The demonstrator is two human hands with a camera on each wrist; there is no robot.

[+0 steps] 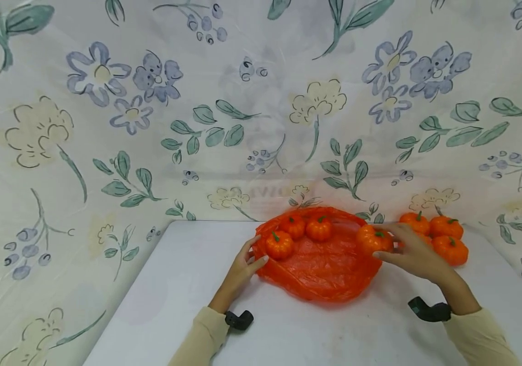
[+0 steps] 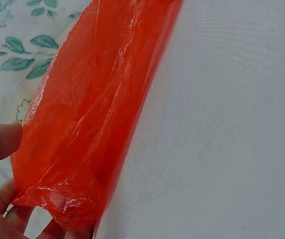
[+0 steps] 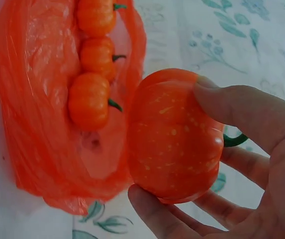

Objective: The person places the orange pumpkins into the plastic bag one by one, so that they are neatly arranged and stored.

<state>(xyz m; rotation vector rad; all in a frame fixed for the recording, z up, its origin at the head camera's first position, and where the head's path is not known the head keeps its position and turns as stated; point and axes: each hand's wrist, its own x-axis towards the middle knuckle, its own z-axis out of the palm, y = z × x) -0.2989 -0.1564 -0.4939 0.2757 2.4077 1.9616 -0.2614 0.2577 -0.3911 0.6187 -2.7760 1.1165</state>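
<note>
A red plastic bag (image 1: 325,277) lies spread with its mouth up on the white table. Inside, toward its left and back, sit three small orange toy pumpkins (image 1: 280,245) with green stems. My left hand (image 1: 242,264) holds the bag's left side, thumb and fingers around the crinkled plastic (image 2: 77,134). With my right hand (image 1: 409,251) I grip another pumpkin (image 3: 177,139) between thumb and fingers. That pumpkin overlaps the bag's right rim in the head view, its stem pointing toward my palm.
Several more orange pumpkins (image 1: 450,250) are grouped at the back right of the white table (image 1: 187,264), partly behind my right hand. A floral sheet (image 1: 261,101) hangs behind the table. Each wrist wears a black camera (image 1: 430,310).
</note>
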